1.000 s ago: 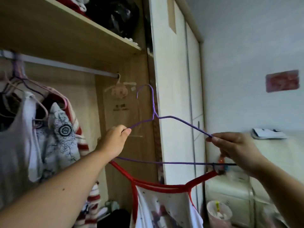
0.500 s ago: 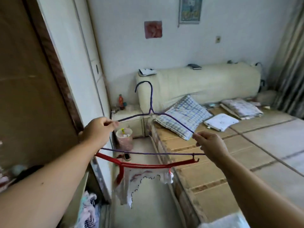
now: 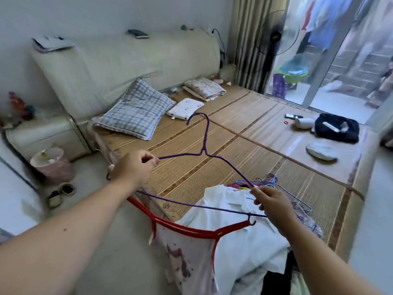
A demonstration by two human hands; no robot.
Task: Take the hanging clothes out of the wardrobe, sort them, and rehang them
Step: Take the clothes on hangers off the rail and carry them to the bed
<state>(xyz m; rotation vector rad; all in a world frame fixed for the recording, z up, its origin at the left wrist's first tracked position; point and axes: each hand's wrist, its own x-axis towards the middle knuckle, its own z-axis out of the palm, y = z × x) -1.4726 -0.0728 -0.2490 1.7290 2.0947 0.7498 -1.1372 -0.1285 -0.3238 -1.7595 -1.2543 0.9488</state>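
A person stands beside a bed (image 3: pixel 234 143) covered with a woven mat, holding a purple wire hanger (image 3: pixel 203 150) spread between both hands at the centre of the frame. The left hand (image 3: pixel 133 167) pinches the tip of one sloping shoulder. The right hand (image 3: pixel 272 201), lower and further right, pinches the other.

The hanger's hook points up towards the top of the frame. Its long bottom bar slants from centre left down to lower right.

A red plastic hanger (image 3: pixel 182 228) hooks onto that bar near the right hand and carries a white stained garment (image 3: pixel 182 265), which hangs down at the bottom centre. Gripping both shoulders probably keeps the bar taut so the red hanger does not slide.

Under the right hand, a heap of white clothes (image 3: pixel 229 201) and loose wire hangers (image 3: pixel 268 180) lie on the mat, apparently the sorting spot.
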